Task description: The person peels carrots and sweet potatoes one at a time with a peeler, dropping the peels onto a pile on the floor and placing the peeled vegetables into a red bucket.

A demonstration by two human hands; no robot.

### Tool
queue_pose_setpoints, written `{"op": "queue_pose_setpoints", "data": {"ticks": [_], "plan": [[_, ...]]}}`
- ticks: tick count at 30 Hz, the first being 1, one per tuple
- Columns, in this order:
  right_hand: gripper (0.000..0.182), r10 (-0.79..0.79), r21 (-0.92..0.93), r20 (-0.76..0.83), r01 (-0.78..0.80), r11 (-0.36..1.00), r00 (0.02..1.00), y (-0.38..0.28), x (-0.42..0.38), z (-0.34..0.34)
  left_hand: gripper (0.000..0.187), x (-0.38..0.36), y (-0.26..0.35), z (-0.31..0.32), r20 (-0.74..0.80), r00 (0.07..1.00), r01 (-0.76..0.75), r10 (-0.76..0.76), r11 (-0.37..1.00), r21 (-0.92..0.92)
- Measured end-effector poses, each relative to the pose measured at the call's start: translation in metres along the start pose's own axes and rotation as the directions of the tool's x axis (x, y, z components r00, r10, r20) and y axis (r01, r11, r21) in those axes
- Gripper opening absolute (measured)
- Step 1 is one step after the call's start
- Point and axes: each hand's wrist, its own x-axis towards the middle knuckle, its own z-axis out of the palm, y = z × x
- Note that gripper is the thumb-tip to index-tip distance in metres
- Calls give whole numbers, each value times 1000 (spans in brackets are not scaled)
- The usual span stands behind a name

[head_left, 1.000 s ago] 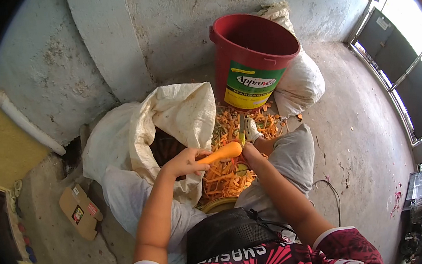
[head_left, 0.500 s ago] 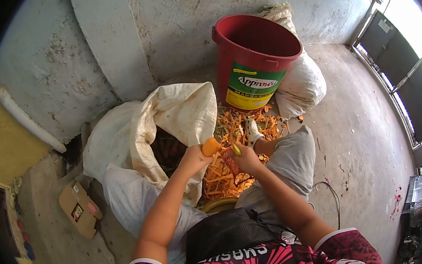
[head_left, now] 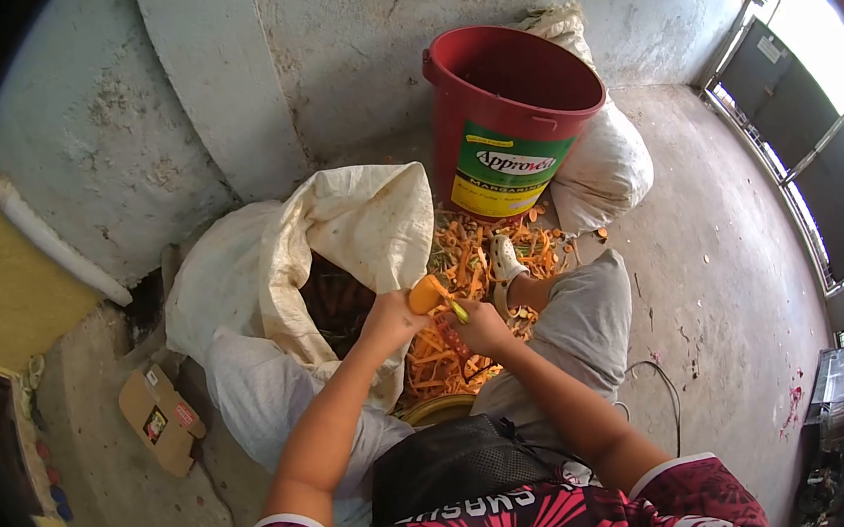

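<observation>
While L hand (head_left: 393, 320) clasps carrot (head_left: 426, 294), R hand (head_left: 484, 328) (closed) w/ yellow tool (head_left: 459, 311)

A carrot (head_left: 425, 294) is over peelings (head_left: 434, 370) spread on the floor (head_left: 702, 249), just right of an open sack (head_left: 368, 218). Beyond the peelings stands a bucket (head_left: 513, 150), a second sack (head_left: 607, 175) behind its right side, a wall (head_left: 391, 25) farther back. Cardboard (head_left: 160, 422) lies left of the open sack.

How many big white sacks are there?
2: an open sack beside the left hand, and another sack partly behind the red bucket. More might be hidden.
</observation>
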Motion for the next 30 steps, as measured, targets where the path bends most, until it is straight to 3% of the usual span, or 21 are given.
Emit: {"op": "queue_pose_setpoints", "data": {"ticks": [3,6,9,12,13,15,18,19,21,22,25,26,27,28,29,30], "plan": [[22,33,16,75,-34,999,997,10,3,2,28,0,-5,2,9,996,-92,92,994,53],[21,78,-22,90,-77,997,993,20,8,5,31,2,-5,0,251,967,76,-43,990,-120],[20,46,-82,51,-41,996,998,22,9,7,32,2,-1,-7,325,944,90,-57,992,-89],[24,106,8,80,-107,994,991,16,7,3,34,4,-4,-5,160,977,-159,139,980,119],[26,145,60,104,-152,987,984,14,7,2,34,3,-1,-6,144,982,-148,121,969,196],[22,75,17,85,-76,997,994,26,13,9,34,2,8,-9,106,990,-120,89,932,342],[24,10,16,65,-11,1000,998,32,14,13,31,5,-3,-12,189,966,-203,178,971,125],[26,-4,27,59,2,1000,998,31,13,12,29,3,-1,-11,272,931,-228,245,969,-92],[25,85,-280,234,-16,960,969,40,20,0,24,-7,15,-9,377,828,-190,415,841,-507],[24,148,-419,303,-8,908,941,46,25,0,22,-12,39,-12,476,775,-132,416,843,-522],[28,-234,-85,57,238,968,971,82,31,23,29,-4,32,-2,443,835,-142,328,904,-402],[30,-374,-560,156,394,729,914,96,46,27,31,-2,22,-1,391,868,-147,308,909,-389],[30,-149,-398,69,164,903,987,88,44,22,33,1,12,-2,340,895,-151,287,915,-375],[29,103,-198,31,-95,976,994,69,36,14,35,4,3,-5,338,906,-137,254,933,-333],[29,352,13,50,-353,936,935,57,31,9,37,6,-6,-9,334,917,-119,218,949,-292],[27,397,217,109,-411,885,912,55,32,8,39,6,-13,-12,330,927,-99,180,964,-247]]}}
